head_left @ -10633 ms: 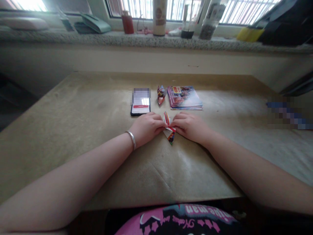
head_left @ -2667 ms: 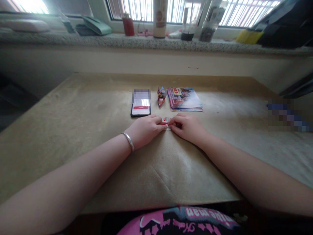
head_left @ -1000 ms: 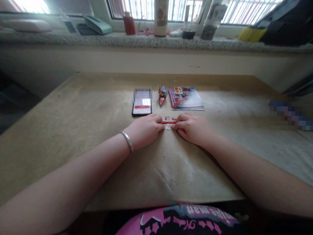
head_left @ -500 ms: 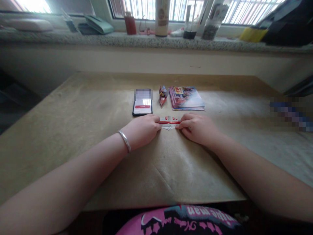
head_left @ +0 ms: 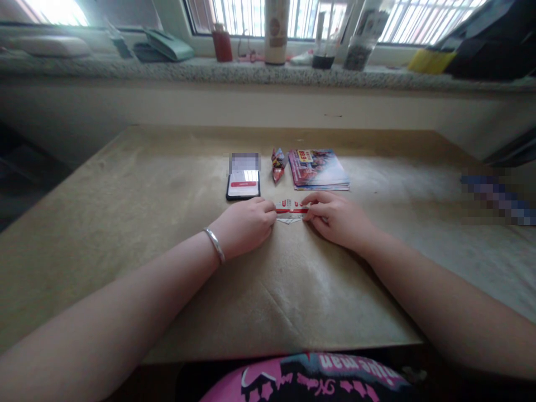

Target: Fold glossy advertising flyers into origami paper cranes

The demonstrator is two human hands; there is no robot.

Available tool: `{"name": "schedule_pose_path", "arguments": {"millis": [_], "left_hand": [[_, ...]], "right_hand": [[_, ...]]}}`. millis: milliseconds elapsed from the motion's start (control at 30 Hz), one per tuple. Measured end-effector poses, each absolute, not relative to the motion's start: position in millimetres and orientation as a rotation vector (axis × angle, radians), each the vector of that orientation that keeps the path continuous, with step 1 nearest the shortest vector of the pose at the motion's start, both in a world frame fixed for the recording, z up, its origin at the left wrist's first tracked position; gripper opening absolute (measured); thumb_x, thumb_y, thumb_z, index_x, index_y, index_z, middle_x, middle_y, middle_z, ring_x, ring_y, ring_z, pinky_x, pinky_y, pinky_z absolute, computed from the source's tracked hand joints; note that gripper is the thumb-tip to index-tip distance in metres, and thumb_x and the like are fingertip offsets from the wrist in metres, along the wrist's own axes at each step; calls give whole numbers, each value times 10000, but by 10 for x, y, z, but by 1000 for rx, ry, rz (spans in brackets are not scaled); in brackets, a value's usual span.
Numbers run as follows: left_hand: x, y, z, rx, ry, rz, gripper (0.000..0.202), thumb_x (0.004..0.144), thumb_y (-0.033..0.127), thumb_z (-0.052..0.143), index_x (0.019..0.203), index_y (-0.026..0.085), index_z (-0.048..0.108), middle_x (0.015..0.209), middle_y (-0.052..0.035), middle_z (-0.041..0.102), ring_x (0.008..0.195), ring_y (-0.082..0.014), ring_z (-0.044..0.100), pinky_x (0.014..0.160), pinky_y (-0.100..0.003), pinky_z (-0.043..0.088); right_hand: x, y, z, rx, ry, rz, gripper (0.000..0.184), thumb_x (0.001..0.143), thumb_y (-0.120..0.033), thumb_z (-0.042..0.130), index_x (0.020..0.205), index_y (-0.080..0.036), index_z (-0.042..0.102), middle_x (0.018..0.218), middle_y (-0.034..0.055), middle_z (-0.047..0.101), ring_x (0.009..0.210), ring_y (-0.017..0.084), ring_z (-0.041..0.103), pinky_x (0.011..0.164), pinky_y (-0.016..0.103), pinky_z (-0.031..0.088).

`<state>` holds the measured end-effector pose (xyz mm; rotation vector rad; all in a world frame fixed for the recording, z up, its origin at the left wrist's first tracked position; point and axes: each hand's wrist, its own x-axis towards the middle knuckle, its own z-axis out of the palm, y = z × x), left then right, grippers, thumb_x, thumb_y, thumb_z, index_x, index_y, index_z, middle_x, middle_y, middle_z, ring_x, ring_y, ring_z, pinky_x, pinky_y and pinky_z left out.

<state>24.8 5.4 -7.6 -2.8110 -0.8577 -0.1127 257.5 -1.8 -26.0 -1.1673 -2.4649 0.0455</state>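
A small folded piece of paper, white with a red band and red print, lies on the table between my hands. Its near edge shows a shallow pale point. My left hand, with a silver bangle at the wrist, pinches the paper's left end. At the right end, the fingers of my right hand are closed on the paper, the index finger bent over its top. Just beyond stands a folded paper figure in red and mixed colours. A phone with a lit screen lies beyond my left hand.
A stack of printed colour sheets lies beyond my right hand. A blurred blue item rests at the table's right edge. Bottles, a red container and a green case stand along the stone windowsill.
My right index finger has shifted slightly up and inward over the paper's top edge. My left hand keeps nearly the same place. The whole view has tilted a little.
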Motion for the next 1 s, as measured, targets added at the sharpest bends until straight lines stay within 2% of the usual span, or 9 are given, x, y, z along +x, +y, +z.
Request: {"name": "schedule_pose_path", "arguments": {"millis": [67, 133, 233, 333, 500, 733, 900, 1000], "left_hand": [[255, 59, -94, -2800, -870, -157, 173, 862, 148, 481, 845, 105, 648, 909, -91, 645, 801, -181, 569, 741, -294, 497], [255, 59, -108, -2807, -876, -193, 181, 875, 154, 470, 877, 100, 643, 890, -91, 643, 795, -179, 565, 741, -292, 494], [246, 52, -134, -2849, -848, -240, 247, 886, 163, 464, 1071, 126, 623, 926, -83, 638, 823, -183, 562, 741, -295, 495], [241, 47, -166, -2877, -794, -252, 335, 907, 173, 430, 1210, 198, 573, 1000, -78, 624, 872, -189, 555, 758, -307, 500], [254, 53, -210, -2898, -797, -276, 329, 906, 172, 416, 1194, 166, 575, 1047, -102, 595, 946, -203, 542, 830, -335, 496], [271, 90, -209, -3076, -863, -491, 212, 898, 167, 431, 1028, 117, 590, 1045, -110, 611, 1000, -179, 568, 898, -318, 488], [254, 110, -216, -3073, -783, -552, 198, 896, 191, 463, 1023, 142, 608, 1115, -110, 616, 1129, -196, 527, 966, -346, 454], [253, 100, -213, -2998, -831, -504, 223, 901, 222, 466, 1042, 160, 627, 1080, -97, 614, 1009, -193, 553, 887, -335, 475]], "right_hand": [[2598, 16, -286, -1147, -2437, 127, 214, 804, -134, 513, 773, -199, 714, 1075, 66, 683, 954, 199, 621, 858, 341, 473], [2611, 34, -291, -1161, -2429, 187, 231, 797, -116, 503, 793, -203, 718, 1018, 55, 707, 929, 193, 634, 854, 338, 477], [2594, 20, -267, -1270, -2389, 210, 245, 800, -121, 499, 855, -196, 725, 872, 52, 726, 817, 188, 647, 777, 323, 490], [2552, -13, -249, -1286, -2396, 195, 231, 823, -167, 517, 909, -192, 730, 880, 62, 720, 802, 186, 641, 753, 315, 488], [2547, -10, -267, -1147, -2446, 219, 274, 847, -160, 491, 984, -191, 727, 912, 76, 711, 832, 174, 631, 763, 299, 489], [2579, 19, -258, -854, -2476, 356, 263, 765, -73, 516, 880, -192, 720, 787, 34, 703, 734, 140, 609, 720, 266, 480], [2572, 20, -269, -858, -2461, 351, 179, 816, -201, 574, 933, -193, 709, 776, 45, 633, 720, 137, 573, 676, 262, 464], [2594, 47, -291, -898, -2470, 309, 224, 817, -315, 628, 990, -191, 698, 867, 69, 633, 809, 163, 573, 740, 298, 465]]}}
